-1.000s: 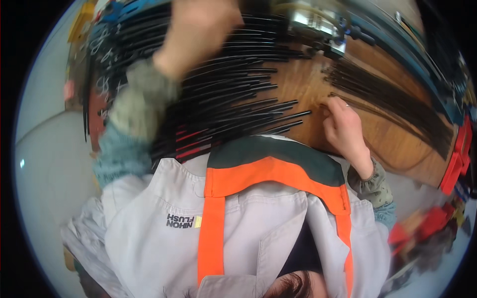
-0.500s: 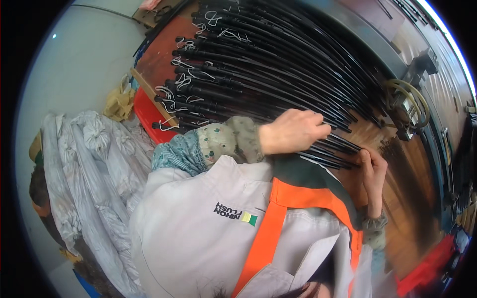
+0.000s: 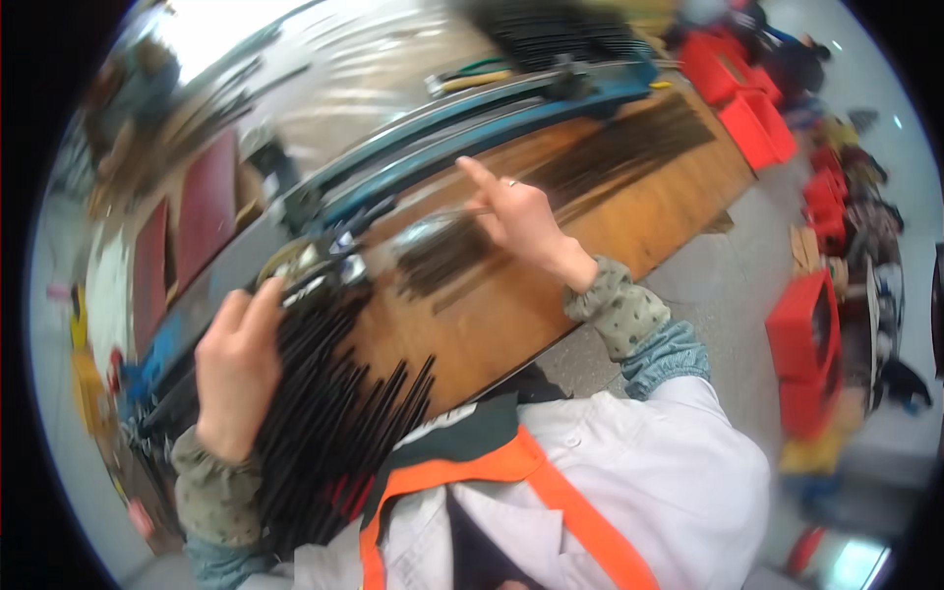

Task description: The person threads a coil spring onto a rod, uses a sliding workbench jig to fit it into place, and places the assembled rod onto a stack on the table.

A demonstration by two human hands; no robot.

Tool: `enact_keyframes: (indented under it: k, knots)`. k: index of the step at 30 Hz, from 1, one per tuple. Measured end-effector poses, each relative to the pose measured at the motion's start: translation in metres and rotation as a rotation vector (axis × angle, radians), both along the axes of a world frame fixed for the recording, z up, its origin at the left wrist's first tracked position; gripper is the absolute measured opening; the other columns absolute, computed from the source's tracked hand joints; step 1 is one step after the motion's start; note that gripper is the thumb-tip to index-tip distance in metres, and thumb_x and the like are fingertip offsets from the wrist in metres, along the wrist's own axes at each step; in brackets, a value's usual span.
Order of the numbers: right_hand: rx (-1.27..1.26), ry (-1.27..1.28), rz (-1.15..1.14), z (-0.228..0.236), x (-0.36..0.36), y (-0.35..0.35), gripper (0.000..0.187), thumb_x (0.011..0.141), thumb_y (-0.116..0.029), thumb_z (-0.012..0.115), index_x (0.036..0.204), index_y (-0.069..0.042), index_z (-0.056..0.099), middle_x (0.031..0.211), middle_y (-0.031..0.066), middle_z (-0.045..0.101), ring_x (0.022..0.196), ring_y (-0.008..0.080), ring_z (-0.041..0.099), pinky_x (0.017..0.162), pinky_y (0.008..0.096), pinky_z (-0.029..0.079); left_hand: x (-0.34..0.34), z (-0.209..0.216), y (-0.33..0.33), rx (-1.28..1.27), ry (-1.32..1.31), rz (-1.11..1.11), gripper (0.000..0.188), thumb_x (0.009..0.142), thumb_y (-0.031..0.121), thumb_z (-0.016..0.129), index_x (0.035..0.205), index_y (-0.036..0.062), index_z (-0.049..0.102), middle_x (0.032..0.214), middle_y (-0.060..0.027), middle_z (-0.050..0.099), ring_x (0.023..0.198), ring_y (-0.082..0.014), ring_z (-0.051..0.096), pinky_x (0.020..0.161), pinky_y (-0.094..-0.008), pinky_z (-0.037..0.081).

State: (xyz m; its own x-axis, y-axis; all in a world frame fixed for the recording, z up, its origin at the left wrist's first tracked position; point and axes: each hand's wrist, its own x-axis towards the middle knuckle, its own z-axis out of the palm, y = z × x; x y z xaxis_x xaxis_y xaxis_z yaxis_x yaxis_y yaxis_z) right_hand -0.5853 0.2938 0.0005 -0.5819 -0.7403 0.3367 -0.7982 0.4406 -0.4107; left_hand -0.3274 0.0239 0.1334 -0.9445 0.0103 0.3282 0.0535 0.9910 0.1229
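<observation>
My left hand (image 3: 236, 369) is raised above a bundle of black rods (image 3: 315, 423). Its fingers are curled round what looks like a black rod (image 3: 313, 292), beside a metal clamp-like fixture (image 3: 344, 258); blur and the hand itself hide most of the grip. My right hand (image 3: 521, 221) hovers over the wooden bench top (image 3: 492, 315) with its index finger stretched out. That fingertip is near the edge of a long blue metal rail (image 3: 413, 157), and nothing shows in this hand.
Pliers and a yellow-handled tool (image 3: 479, 81) lie beyond the rail. A stack of black rods (image 3: 551, 34) stands at the far side. Red bins (image 3: 806, 339) are on the right, and dark red boards (image 3: 206, 206) on the left.
My view has swung strongly to the right along the bench. My hands, close together over the rod ends before, are now far apart, the left by the fixture and the right over the wood.
</observation>
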Motion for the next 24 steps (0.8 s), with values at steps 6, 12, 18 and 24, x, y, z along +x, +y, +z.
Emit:
enact_keyframes:
  k: [6, 12, 18, 24]
  knots:
    - [-0.418, 0.048, 0.248, 0.038, -0.010, -0.019, 0.076, 0.089, -0.029, 0.081, 0.154, -0.013, 0.045, 0.084, 0.0101, 0.073, 0.069, 0.0242, 0.071, 0.064, 0.0357, 0.061, -0.091, 0.012, 0.009, -0.072, 0.059, -0.186, 0.044, 0.090, 0.003, 0.070, 0.133, 0.0113, 0.065, 0.078, -0.0134, 0.049, 0.067, -0.0331, 0.057, 0.061, -0.0447, 0.047]
    - [-0.311, 0.179, -0.009, 0.025, -0.034, -0.017, 0.057, 0.094, -0.021, 0.073, 0.145, -0.006, 0.054, 0.062, 0.0046, 0.061, 0.049, 0.0171, 0.057, 0.048, 0.0334, 0.049, -0.107, -0.001, 0.003, -0.170, 0.046, -0.175, 0.044, 0.088, 0.007, 0.072, 0.131, 0.0139, 0.068, 0.075, -0.0095, 0.050, 0.067, -0.0282, 0.058, 0.060, -0.0422, 0.048]
    - [-0.484, 0.150, 0.014, 0.018, -0.042, -0.024, 0.065, 0.090, -0.025, 0.079, 0.147, -0.008, 0.053, 0.073, 0.0086, 0.069, 0.055, 0.0206, 0.064, 0.055, 0.0332, 0.055, -0.093, 0.011, -0.016, -0.145, 0.099, -0.119, 0.040, 0.086, 0.009, 0.073, 0.125, 0.0149, 0.071, 0.072, -0.0081, 0.050, 0.066, -0.0272, 0.058, 0.059, -0.0414, 0.047]
    - [-0.594, -0.094, 0.219, 0.056, 0.000, -0.041, 0.047, 0.098, -0.030, 0.072, 0.138, -0.008, 0.063, 0.078, 0.0072, 0.069, 0.068, 0.0197, 0.068, 0.063, 0.0317, 0.056, -0.068, 0.019, -0.008, -0.053, 0.147, -0.136, 0.040, 0.087, 0.006, 0.072, 0.127, 0.0139, 0.070, 0.073, -0.0105, 0.051, 0.065, -0.0295, 0.058, 0.059, -0.0441, 0.046]
